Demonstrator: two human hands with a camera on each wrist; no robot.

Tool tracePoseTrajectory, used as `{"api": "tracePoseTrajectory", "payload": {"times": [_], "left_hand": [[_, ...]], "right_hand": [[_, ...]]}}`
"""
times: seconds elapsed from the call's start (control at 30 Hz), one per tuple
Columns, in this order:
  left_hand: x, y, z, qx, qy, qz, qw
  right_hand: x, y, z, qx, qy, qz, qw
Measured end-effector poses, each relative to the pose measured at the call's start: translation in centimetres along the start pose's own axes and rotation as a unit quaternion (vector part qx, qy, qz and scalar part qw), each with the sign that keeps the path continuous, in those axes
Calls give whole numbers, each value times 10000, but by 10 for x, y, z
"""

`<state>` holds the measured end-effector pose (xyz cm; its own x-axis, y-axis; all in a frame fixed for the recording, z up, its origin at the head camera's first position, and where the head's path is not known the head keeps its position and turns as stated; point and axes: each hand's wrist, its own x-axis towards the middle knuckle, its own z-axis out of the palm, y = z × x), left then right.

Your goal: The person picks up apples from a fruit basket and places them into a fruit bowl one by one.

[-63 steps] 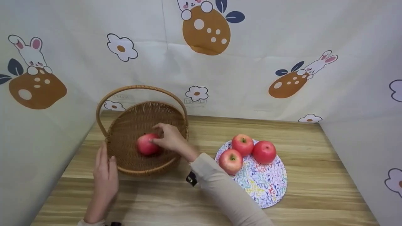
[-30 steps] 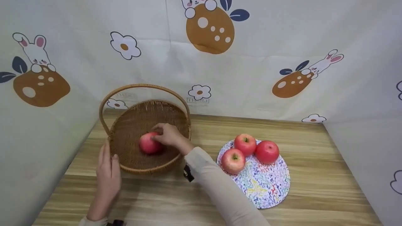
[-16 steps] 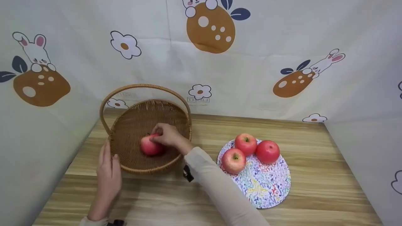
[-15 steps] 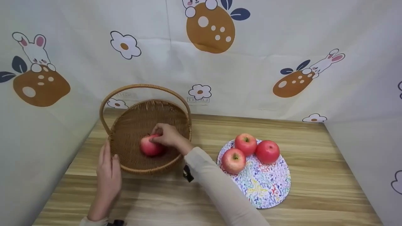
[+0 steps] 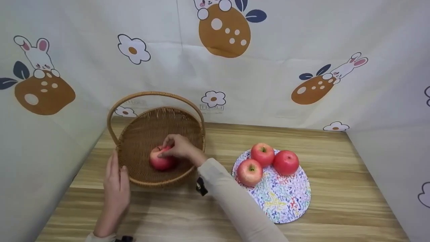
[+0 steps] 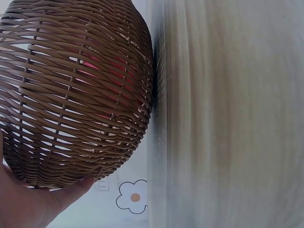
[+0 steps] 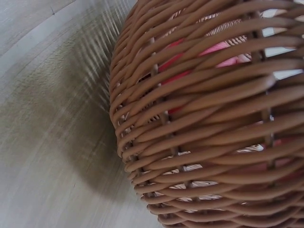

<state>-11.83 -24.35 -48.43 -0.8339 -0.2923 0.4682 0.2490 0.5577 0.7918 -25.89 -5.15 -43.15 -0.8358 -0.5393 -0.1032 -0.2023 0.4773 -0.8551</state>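
Note:
A brown wicker basket (image 5: 141,168) with an arched handle stands at the left of the table. Inside it lies a red apple (image 5: 158,163), its stem showing towards the top. My right hand (image 5: 179,147) reaches over the basket's right rim and holds this apple, thumb in front and curled fingers behind; the far fingertips are partly hidden. Against the basket's left side rests my left hand (image 5: 116,188), its fingers straight. In the left wrist view, the left hand (image 6: 28,204) touches the woven wall. The right wrist view shows mostly basket weave (image 7: 213,118), with red glimpsed through gaps.
To the right, a round plate (image 5: 285,201) with a colourful squiggle pattern bears three red apples (image 5: 262,154) grouped at its far left part. The wooden table (image 5: 346,188) is bounded by pale cloth walls (image 5: 255,94) printed with rabbits and flowers.
Within the basket, the apple has shifted slightly towards me and turned, so its stem shows more. The right hand has followed it a little lower. The left hand stays put.

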Motion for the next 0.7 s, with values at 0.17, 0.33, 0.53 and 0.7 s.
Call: {"api": "tracePoseTrajectory", "payload": {"times": [0.17,0.33,0.53,0.7], "left_hand": [[0,0,0,41,-32,-67,10000],[0,0,0,-49,-14,37,10000],[1,-1,1,-11,71,155,9999],[1,-1,2,-26,107,189,9998]], "right_hand": [[-1,-1,1,21,-127,45,9999],[-3,-1,1,-120,-450,166,9988],[-4,-1,2,-243,-778,240,9964],[-4,-1,3,-269,-901,254,9952]]}}
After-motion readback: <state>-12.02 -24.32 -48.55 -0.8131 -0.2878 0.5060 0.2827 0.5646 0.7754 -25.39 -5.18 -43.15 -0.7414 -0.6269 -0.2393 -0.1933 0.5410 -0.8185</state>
